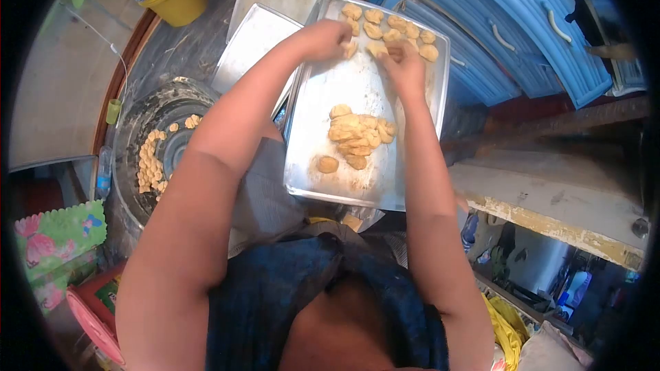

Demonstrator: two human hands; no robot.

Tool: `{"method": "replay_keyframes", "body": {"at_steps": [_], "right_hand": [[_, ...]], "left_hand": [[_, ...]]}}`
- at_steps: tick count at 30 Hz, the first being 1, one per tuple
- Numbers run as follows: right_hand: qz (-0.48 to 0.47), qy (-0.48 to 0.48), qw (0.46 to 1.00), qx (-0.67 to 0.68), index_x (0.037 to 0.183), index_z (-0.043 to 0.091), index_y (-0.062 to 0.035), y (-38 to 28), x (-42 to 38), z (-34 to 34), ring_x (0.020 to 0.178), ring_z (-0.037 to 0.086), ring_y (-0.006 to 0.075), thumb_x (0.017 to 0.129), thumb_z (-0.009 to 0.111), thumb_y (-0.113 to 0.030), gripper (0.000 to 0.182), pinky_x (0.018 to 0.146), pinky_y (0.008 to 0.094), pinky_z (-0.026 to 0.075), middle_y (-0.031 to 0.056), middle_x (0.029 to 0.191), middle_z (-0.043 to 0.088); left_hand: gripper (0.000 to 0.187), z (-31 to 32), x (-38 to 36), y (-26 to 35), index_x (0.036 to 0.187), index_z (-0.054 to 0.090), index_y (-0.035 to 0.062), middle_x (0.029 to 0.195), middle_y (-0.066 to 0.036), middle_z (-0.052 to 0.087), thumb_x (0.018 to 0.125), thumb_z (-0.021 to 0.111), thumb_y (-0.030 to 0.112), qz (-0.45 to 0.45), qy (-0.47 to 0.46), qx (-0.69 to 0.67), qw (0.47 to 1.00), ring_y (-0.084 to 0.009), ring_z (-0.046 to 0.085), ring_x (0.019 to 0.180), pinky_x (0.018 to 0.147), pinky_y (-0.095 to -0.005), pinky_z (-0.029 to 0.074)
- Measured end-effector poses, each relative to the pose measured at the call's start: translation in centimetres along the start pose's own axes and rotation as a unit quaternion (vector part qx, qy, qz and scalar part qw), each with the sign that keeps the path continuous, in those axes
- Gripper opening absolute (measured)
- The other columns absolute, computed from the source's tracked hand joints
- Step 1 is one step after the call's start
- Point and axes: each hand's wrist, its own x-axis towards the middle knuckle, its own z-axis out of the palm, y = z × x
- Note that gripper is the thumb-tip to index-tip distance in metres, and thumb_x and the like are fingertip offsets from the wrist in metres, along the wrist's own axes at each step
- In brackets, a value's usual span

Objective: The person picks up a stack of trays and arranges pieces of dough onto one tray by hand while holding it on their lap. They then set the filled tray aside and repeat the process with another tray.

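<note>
A metal baking tray (311, 158) lies in front of me, with rows of flattened dough pieces (373, 31) along its far end. My left hand (328, 40) reaches over the far left corner, its fingers closed on a small dough piece (350, 49). Close by, my right hand (405, 69) pinches another dough piece (376, 48) just below the rows. Nearer to me on the same tray sits a heap of dough pieces (359, 130), overlapping one another. A single round piece (327, 164) lies apart at its lower left.
Left of the tray, a large dark basin (130, 120) holds many small dough balls (150, 158). Two more metal trays (254, 41) lie beside the working tray. A yellow bucket (180, 1) stands at the upper left. Blue cabinets (474, 14) and a worn wooden ledge (550, 199) border the right side.
</note>
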Motion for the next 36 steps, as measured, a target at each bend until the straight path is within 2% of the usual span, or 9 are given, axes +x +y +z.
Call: {"method": "replay_keyframes", "body": {"at_steps": [7, 11, 17, 20, 25, 27, 29, 34, 36], "right_hand": [[0.003, -0.119, 0.981, -0.152, 0.102, 0.062, -0.002, -4.8, -1.6, -0.9, 0.098, 0.059, 0.0257, 0.073, 0.07, -0.023, 0.037, 0.083, 0.0338, 0.046, 0.0173, 0.11, 0.056], [-0.107, -0.453, 0.862, -0.201, 0.11, 0.059, -0.0086, -5.2, -6.2, -0.4, 0.094, 0.056, 0.0302, 0.068, 0.071, -0.024, 0.046, 0.083, 0.0365, 0.044, 0.0142, 0.101, 0.055], [-0.026, -0.265, 0.962, -0.062, 0.092, 0.062, -0.0038, -3.2, -3.9, -2.2, 0.076, 0.057, 0.0128, 0.064, 0.061, -0.002, 0.028, 0.068, 0.0278, 0.046, 0.0052, 0.088, 0.059], [0.072, -0.124, 0.989, 0.017, 0.087, 0.064, -0.0009, -0.4, -1.1, -2.7, 0.069, 0.058, 0.0215, 0.064, 0.059, -0.004, 0.024, 0.065, 0.029, 0.046, 0.0121, 0.085, 0.06], [-0.054, 0.042, 0.995, -0.068, 0.105, 0.056, -0.0001, 0.3, -0.4, -1.8, 0.072, 0.062, 0.0229, 0.07, 0.062, -0.007, 0.036, 0.067, 0.0313, 0.049, 0.0148, 0.089, 0.062], [-0.022, 0.011, 0.997, -0.068, 0.109, 0.053, -0.0001, 1.1, -0.9, -2.0, 0.082, 0.062, 0.0267, 0.07, 0.064, -0.008, 0.042, 0.072, 0.0337, 0.049, 0.0158, 0.1, 0.059], [-0.175, -0.016, 0.941, -0.29, 0.109, 0.054, -0.0016, 0.5, -2.2, -1.6, 0.095, 0.057, 0.0311, 0.07, 0.065, -0.006, 0.041, 0.08, 0.0375, 0.047, 0.0153, 0.113, 0.053], [-0.11, -0.028, 0.966, -0.233, 0.11, 0.058, -0.0086, 0.8, -3.4, -3.2, 0.108, 0.051, 0.0337, 0.068, 0.065, -0.011, 0.042, 0.086, 0.0376, 0.045, 0.0143, 0.123, 0.048], [0.019, -0.013, 0.982, -0.186, 0.104, 0.062, -0.0065, 0.9, -3.6, -4.5, 0.097, 0.058, 0.0313, 0.069, 0.061, -0.007, 0.035, 0.082, 0.035, 0.047, 0.016, 0.108, 0.058]], "left_hand": [[0.025, 1.2, 1.0, -1.0, 0.097, 0.061, 0.0066, 0.094, -0.012, 0.058, 0.072, 0.06, 0.008, 0.027, 0.111, 0.089, 0.989, -0.03, 0.058, 0.087, 0.076, -0.0383, 0.046], [0.027, 1.2, 0.9, -0.6, 0.097, 0.062, 0.0081, 0.099, -0.011, 0.056, 0.071, 0.059, 0.006, 0.021, 0.091, 0.079, 0.993, -0.0299, 0.057, 0.092, 0.079, -0.0389, 0.046], [0.027, 1.4, 1.3, -0.2, 0.097, 0.063, 0.0076, 0.098, -0.011, 0.057, 0.071, 0.061, 0.01, 0.039, 0.06, 0.07, 0.995, -0.0305, 0.057, 0.091, 0.079, -0.0382, 0.046], [0.027, 2.2, 1.7, -0.1, 0.098, 0.062, 0.0064, 0.098, -0.011, 0.057, 0.072, 0.063, 0.013, 0.077, 0.097, 0.059, 0.991, -0.0309, 0.056, 0.092, 0.08, -0.0388, 0.046], [0.027, 4.0, 2.0, 1.1, 0.099, 0.063, 0.0081, 0.098, -0.008, 0.058, 0.073, 0.064, 0.015, 0.171, 0.114, 0.131, 0.97, -0.0269, 0.054, 0.1, 0.086, -0.0396, 0.04], [0.029, 4.0, 2.2, 1.4, 0.101, 0.062, 0.0098, 0.098, -0.007, 0.059, 0.073, 0.064, 0.016, 0.158, 0.096, 0.129, 0.974, -0.0249, 0.053, 0.102, 0.09, -0.0389, 0.035], [0.028, 3.6, 2.4, 1.7, 0.101, 0.062, 0.0097, 0.099, -0.006, 0.059, 0.073, 0.063, 0.014, 0.127, 0.059, 0.131, 0.981, -0.0248, 0.054, 0.101, 0.091, -0.0384, 0.033], [0.028, 4.7, 2.6, 1.8, 0.102, 0.063, 0.0106, 0.103, -0.005, 0.058, 0.074, 0.059, 0.011, 0.175, 0.104, 0.133, 0.97, -0.0218, 0.051, 0.105, 0.091, -0.0378, 0.032], [0.029, 5.1, 2.6, 1.8, 0.103, 0.064, 0.0111, 0.104, -0.005, 0.057, 0.074, 0.059, 0.01, 0.219, 0.113, 0.147, 0.958, -0.021, 0.05, 0.106, 0.091, -0.0378, 0.032]]}}
